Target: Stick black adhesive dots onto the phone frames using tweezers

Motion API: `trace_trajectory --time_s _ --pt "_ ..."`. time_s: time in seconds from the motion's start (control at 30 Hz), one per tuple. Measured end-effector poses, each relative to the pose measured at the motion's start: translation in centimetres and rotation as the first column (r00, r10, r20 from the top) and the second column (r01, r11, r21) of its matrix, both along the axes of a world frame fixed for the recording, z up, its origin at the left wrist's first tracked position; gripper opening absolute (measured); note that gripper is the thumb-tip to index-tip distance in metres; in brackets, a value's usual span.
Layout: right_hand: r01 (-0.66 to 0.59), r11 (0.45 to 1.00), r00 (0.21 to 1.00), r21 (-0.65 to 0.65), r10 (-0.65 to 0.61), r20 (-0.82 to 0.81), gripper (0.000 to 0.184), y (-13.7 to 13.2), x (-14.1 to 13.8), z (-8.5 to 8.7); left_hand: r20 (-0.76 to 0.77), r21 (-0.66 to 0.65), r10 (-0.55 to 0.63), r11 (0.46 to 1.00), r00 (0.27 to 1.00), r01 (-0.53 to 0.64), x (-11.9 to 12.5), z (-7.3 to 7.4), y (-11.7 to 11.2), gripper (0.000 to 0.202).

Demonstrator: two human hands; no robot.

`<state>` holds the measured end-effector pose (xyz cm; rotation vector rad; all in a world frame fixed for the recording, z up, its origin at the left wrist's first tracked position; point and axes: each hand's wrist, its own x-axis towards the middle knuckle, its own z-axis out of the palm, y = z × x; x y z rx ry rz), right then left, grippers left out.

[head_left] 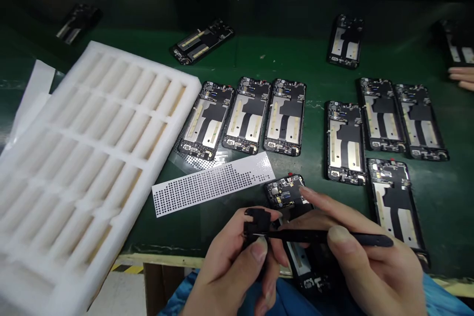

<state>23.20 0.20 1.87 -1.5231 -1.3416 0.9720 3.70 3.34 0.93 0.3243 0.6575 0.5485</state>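
The work looks partway through, on a small black part [261,219] held up above the near edge of the tabletop [303,66]. The left hand [237,266] has a narrow grip on it, pinched between thumb and fingers. The right hand [370,256] grips black tweezers [307,235], whose tip meets the part; whether a dot sits at that tip is too small to tell.

Just beneath the hands, an open phone [287,190] lies at the near edge, its lower end reaching past it. The part is apart from that phone, so any fitting there seems not yet done.

A white sheet of black dots [211,185] lies left of this phone. Its rows are full toward the left end and thin out toward the right, so some dots appear used and most remain.

Three open phones [247,113] stand in a row beyond the sheet, and four more [344,140] sit toward the right edge. Others [202,42] lie near the far edge. All show uncovered boards; which are finished I cannot tell. Along the left edge rests a white foam tray [187,79]. A co-worker's hand [462,76] touches a phone at the right edge.
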Motion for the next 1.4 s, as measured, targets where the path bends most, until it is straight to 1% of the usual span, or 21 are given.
trace_trajectory --time_s 0.17,0.33,0.43,0.57,0.63,0.67,0.7,0.73,0.77,0.8,0.83,0.87,0.9,0.93,0.97,1.0,1.03,1.1,1.17,1.3,1.4 --pt "-0.094 0.995 0.995 0.035 0.092 0.044 0.045 -0.2 0.5 -0.3 -0.038 -0.012 -0.008 1.000 0.999 0.008 0.0 0.1 -0.1 0.032" --pt "-0.102 0.992 0.992 0.073 0.096 0.080 0.048 -0.5 0.4 -0.5 -0.085 -0.002 0.025 1.000 0.996 -0.026 0.1 0.2 -0.3 0.037" --pt "-0.104 0.990 0.991 0.093 0.096 0.089 0.048 -0.9 0.2 -0.6 -0.107 -0.015 0.042 0.999 0.993 -0.043 0.0 -0.2 -0.6 0.048" --pt "-0.083 0.992 0.987 0.091 0.069 0.148 0.034 -1.5 0.7 -0.4 -0.117 0.003 0.026 1.000 0.993 -0.026 -0.5 -0.4 -1.1 0.063" --pt "-0.032 0.996 0.998 0.085 0.027 0.058 0.025 -1.0 1.5 -0.1 -0.223 0.094 0.055 0.995 0.973 -0.035 -0.9 0.1 -1.3 0.063" --pt "0.017 0.998 0.999 0.063 -0.014 -0.037 0.024 -0.4 2.0 0.0 -0.330 0.159 0.095 0.986 0.939 -0.044 -1.2 0.4 -1.3 0.061" --pt "0.074 0.997 0.988 0.036 -0.069 -0.138 0.028 0.4 2.5 0.1 -0.464 0.233 0.151 0.972 0.873 -0.044 -1.5 0.7 -1.3 0.060" --pt "0.124 0.992 0.966 -0.005 -0.122 -0.227 0.032 1.3 2.9 0.1 -0.600 0.305 0.212 0.952 0.771 -0.025 -1.9 0.8 -1.2 0.060" --pt "0.150 0.988 0.943 -0.044 -0.156 -0.295 0.034 2.3 3.2 0.0 -0.716 0.366 0.270 0.931 0.644 0.017 -2.2 0.9 -1.1 0.061" --pt "0.139 0.987 0.928 -0.077 -0.157 -0.337 0.034 3.3 3.3 -0.1 -0.796 0.419 0.320 0.904 0.514 0.088 -2.6 0.7 -0.9 0.061" --pt "0.110 0.988 0.925 -0.107 -0.141 -0.353 0.034 4.3 3.2 -0.3 -0.833 0.478 0.373 0.857 0.408 0.194 -3.0 0.4 -0.7 0.060" --pt "0.072 0.987 0.930 -0.141 -0.118 -0.349 0.035 5.2 2.8 -0.6 -0.836 0.536 0.436 0.778 0.333 0.328 -3.3 -0.1 -0.5 0.057" --pt "0.028 0.983 0.936 -0.182 -0.090 -0.341 0.035 5.9 2.3 -0.9 -0.816 0.576 0.501 0.663 0.289 0.478 -3.6 -0.7 -0.2 0.052" --pt "-0.007 0.977 0.942 -0.213 -0.064 -0.328 0.034 6.5 1.7 -1.2 -0.778 0.588 0.570 0.516 0.263 0.623 -3.8 -1.3 0.0 0.048" --pt "-0.033 0.973 0.948 -0.228 -0.041 -0.316 0.033 6.9 1.1 -1.6 -0.731 0.565 0.636 0.364 0.245 0.740 -3.9 -2.0 0.3 0.045" --pt "-0.054 0.969 0.950 -0.239 -0.024 -0.311 0.031 7.2 0.5 -1.9 -0.687 0.512 0.690 0.237 0.227 0.826 -3.9 -2.5 0.6 0.045" --pt "-0.069 0.968 0.948 -0.240 -0.012 -0.317 0.030 7.5 0.0 -2.2 -0.651 0.447 0.731 0.151 0.204 0.882 -3.8 -2.9 0.8 0.045" --pt "-0.094 0.967 0.942 -0.237 0.009 -0.336 0.028 7.7 -0.3 -2.7 -0.599 0.340 0.784 0.068 0.160 0.938 -3.5 -3.4 1.2 0.048" --pt "-0.079 0.971 0.953 -0.224 0.008 -0.302 0.030 7.7 0.0 -3.1 -0.582 0.286 0.798 0.020 0.157 0.958 -3.1 -3.4 1.4 0.052" --pt "0.056 0.989 0.998 -0.135 -0.059 -0.020 0.031 7.1 1.4 -3.3 -0.594 0.256 0.777 -0.061 0.207 0.965 -2.7 -2.8 1.5 0.060" --pt "0.051 0.995 0.995 -0.089 -0.043 0.087 0.025 6.5 1.8 -3.6 -0.623 0.260 0.744 -0.094 0.241 0.961 -2.4 -2.4 1.8 0.061"
